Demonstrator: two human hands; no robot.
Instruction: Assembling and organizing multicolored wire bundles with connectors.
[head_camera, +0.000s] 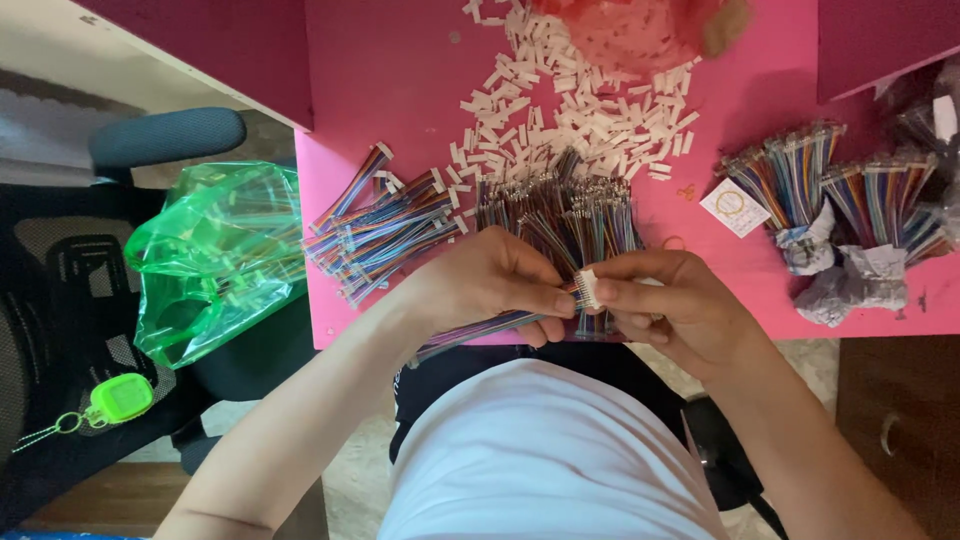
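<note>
My left hand (490, 285) pinches a flat ribbon of multicoloured wires (480, 330) that trails down-left past the table edge. My right hand (675, 305) holds a small white plastic connector (588, 288) between thumb and fingers, right at the wire ends. Both hands meet over the near edge of the pink table (400, 90). Just beyond them lies a loose bundle of coloured wires (565, 215) with bare tips, and a heap of white connectors (575, 105) farther back.
A pile of finished wire assemblies (375, 235) lies left of the hands. Tied wire bundles (835, 195) sit at the right. A green plastic bag (215, 255) rests on a black chair (60, 300) at left, with a green keyring tag (118, 397). A red bag (640, 25) lies at the far edge.
</note>
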